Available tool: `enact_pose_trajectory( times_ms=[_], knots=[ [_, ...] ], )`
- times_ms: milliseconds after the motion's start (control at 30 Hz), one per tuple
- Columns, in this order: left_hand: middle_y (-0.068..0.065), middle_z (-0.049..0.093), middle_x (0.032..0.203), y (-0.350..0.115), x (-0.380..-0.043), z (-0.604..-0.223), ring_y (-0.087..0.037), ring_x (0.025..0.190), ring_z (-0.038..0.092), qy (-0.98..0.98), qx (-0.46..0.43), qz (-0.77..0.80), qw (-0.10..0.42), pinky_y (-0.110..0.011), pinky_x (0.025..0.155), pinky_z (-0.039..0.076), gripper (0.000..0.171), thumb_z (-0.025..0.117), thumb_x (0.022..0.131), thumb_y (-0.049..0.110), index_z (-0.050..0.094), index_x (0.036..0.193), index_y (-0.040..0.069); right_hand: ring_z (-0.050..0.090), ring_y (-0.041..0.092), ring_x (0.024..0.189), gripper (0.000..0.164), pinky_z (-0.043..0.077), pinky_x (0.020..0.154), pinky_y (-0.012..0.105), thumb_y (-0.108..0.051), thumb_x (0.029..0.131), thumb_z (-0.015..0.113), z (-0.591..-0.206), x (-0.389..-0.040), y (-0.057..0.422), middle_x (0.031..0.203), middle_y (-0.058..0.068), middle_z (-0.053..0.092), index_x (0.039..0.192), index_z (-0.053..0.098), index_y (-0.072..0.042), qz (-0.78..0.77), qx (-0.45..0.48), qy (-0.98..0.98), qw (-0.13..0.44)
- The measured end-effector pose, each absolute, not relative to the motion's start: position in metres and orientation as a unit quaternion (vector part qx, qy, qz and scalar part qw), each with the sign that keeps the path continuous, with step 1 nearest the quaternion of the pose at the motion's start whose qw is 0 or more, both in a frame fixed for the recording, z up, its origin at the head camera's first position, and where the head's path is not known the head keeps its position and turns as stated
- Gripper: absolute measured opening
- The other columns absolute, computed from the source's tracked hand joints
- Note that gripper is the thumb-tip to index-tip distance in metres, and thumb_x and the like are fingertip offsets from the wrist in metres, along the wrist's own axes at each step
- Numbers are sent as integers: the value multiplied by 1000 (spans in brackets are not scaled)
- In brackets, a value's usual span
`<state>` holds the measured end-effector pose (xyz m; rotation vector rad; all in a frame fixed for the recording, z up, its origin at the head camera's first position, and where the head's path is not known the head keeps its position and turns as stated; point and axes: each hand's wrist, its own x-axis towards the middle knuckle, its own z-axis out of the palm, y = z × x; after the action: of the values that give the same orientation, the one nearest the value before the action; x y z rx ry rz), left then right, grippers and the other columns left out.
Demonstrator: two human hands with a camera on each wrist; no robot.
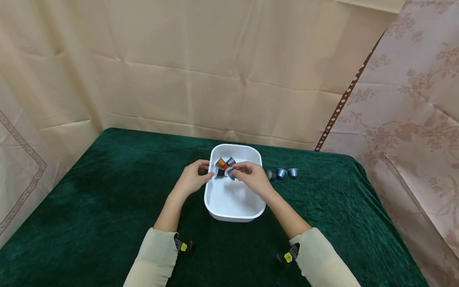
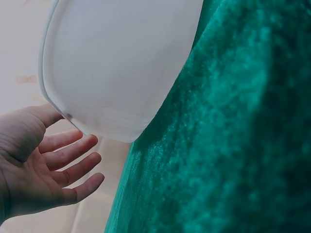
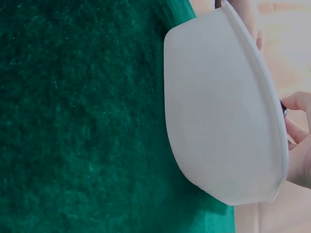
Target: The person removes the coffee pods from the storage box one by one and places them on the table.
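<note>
White tub (image 1: pixel 234 201) underneath, right hand (image 1: pixel 254 177) pinches grey capsule (image 1: pixel 231 174)

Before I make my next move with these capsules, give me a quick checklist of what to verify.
1. White tub upright on the green cloth: ok.
2. Right hand pinching the grey capsule within the tub's outline: ok.
3. Left hand at the tub's left rim: ok.
4. Left hand gripping that rim firmly: cannot tell.
5. All capsules in the tub: not ok; a dark capsule and two blue capsules sit on the cloth to its right.
6. Exact count inside: cannot tell; capsules overlap and fingers may hide some.
</note>
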<state>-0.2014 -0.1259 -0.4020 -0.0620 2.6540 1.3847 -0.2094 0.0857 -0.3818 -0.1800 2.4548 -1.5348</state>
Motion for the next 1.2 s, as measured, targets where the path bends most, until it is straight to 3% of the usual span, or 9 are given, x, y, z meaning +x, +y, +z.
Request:
enact_pose_trajectory(
  times_ms=[533, 1200],
  knots=[
    [-9, 56, 128, -125, -202, -403, -29, 124, 48, 886, -22, 458, 72, -50, 101, 43, 49, 62, 88, 31, 48, 133, 16, 64, 26, 96, 32, 51, 94, 44, -23, 91, 59, -380, -210, 95, 111, 13, 64, 119, 61, -7, -570, -49, 814, 105],
    [-9, 56, 127, -125, -201, -403, -29, 123, 48, 887, -19, 457, 68, -49, 101, 43, 49, 62, 88, 31, 48, 132, 16, 61, 18, 87, 33, 50, 94, 46, -21, 91, 60, -378, -213, 105, 109, 12, 64, 120, 60, -5, -581, -22, 809, 79]
  ],
)
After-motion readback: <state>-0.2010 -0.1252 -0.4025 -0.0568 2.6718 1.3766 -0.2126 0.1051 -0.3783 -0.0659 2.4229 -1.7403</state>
